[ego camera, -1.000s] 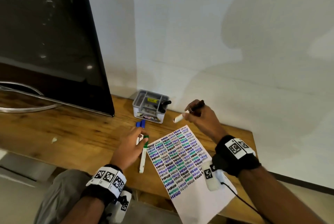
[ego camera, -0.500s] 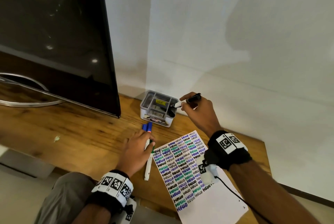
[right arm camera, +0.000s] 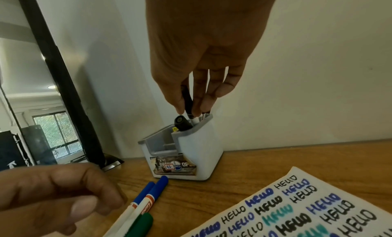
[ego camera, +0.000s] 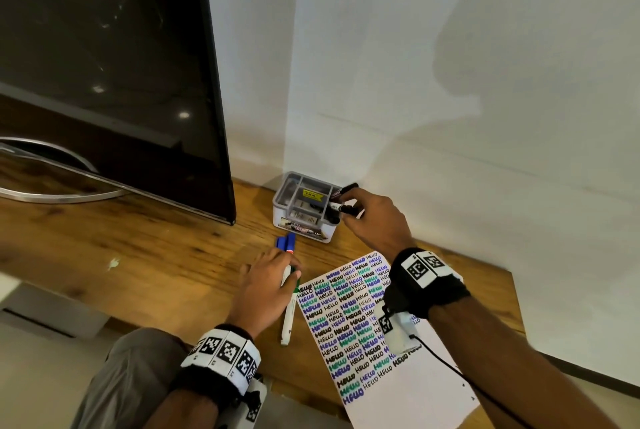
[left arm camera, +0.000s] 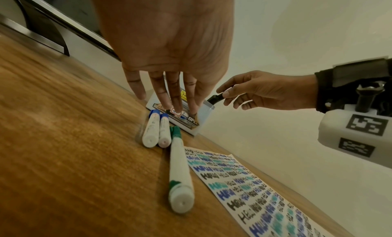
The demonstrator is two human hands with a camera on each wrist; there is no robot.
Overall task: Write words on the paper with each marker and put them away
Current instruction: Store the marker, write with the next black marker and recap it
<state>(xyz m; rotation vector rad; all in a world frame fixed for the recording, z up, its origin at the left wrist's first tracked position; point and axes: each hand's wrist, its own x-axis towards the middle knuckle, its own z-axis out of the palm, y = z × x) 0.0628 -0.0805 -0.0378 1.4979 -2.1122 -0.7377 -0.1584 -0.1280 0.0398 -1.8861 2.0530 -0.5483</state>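
The right hand (right arm camera: 203,59) pinched a black marker (right arm camera: 187,103) above the organizer (right arm camera: 197,145) near the counter's back edge, evidently to drop it in. The left hand (ego camera: 268,285), fingers relaxed, rested over 2 blue markers (left arm camera: 157,130) and 1 green marker (left arm camera: 180,175), ready beside the paper (ego camera: 408,394).

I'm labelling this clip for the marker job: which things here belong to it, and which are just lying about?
Job: black marker held by right hand over the holder; a second black marker in it; two blue markers; green marker; paper; left hand.

Lying about: monitor; desk.
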